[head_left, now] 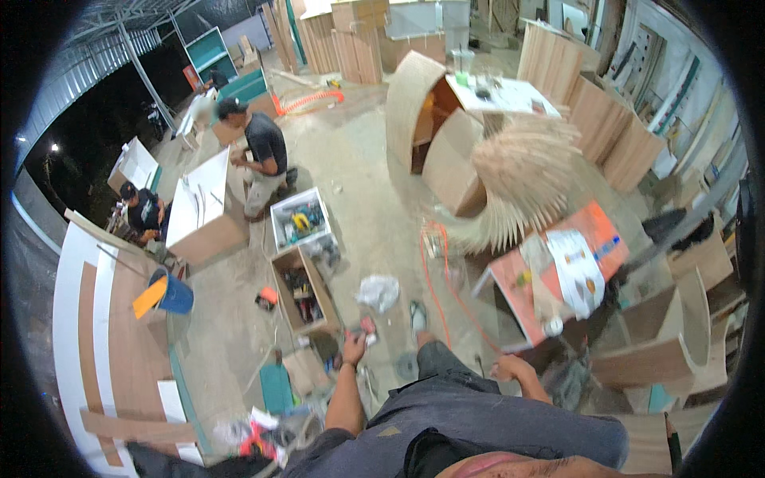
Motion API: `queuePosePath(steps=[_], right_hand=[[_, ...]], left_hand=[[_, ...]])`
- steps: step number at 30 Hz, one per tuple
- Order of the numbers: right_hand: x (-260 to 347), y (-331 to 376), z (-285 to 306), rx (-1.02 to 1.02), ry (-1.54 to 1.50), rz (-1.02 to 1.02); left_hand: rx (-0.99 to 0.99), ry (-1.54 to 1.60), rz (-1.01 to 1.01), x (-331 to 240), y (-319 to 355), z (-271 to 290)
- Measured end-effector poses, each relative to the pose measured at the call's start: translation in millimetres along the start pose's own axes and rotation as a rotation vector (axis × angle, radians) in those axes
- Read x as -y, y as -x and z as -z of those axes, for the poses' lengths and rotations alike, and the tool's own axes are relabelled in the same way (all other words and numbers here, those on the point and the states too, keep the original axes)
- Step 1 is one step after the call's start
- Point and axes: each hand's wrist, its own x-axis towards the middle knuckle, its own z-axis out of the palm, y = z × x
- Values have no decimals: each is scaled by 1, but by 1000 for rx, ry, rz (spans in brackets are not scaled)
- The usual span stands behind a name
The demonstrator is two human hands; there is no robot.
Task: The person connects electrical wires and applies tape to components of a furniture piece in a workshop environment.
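Observation:
My left hand reaches forward and down over the concrete floor, with its fingers closed on a small red and grey object. That object is too small to tell its kind. My right hand rests by my right knee with curled fingers, close to the low orange table. Whether it holds anything is not clear. My dark grey trousers fill the lower middle, and one foot in a pale shoe points forward.
An open cardboard box of tools and a white crate of tools stand ahead on the left, near a blue bucket. A fan of thin wood strips hangs over the table. Two people work at white panels.

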Motion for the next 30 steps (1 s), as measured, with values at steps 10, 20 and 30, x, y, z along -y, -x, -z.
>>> queuePosePath(steps=[10,20,30], right_hand=[[225,-353,498,-531,76,413],[352,-717,709,-462,-181,623],[186,-904,658,92,-788,-694]], left_hand=[[530,-50,880,-34,-194,35],[644,-170,639,-58,-623,10],[235,182,159,-255,-1296,76]])
